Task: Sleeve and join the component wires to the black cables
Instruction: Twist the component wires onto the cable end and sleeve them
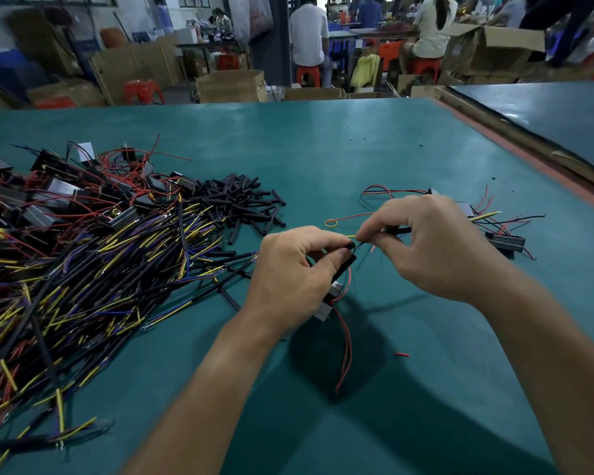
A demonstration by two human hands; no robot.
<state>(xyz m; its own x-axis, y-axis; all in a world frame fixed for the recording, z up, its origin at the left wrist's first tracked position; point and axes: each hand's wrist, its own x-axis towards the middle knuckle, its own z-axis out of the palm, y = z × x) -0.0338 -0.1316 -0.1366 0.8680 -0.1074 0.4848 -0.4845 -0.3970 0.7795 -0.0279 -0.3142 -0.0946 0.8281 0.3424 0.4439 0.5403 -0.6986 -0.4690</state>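
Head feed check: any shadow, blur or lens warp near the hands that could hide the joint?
Head view: sharp where the left hand grips the black box component and the right hand pinches the thin black cable; the arms' dark shadow falls on the green table mat below, clear of the joint; wide-angle warp bows the far edge; background people soft.

head view, looking forward and down, close over green table [357,159]
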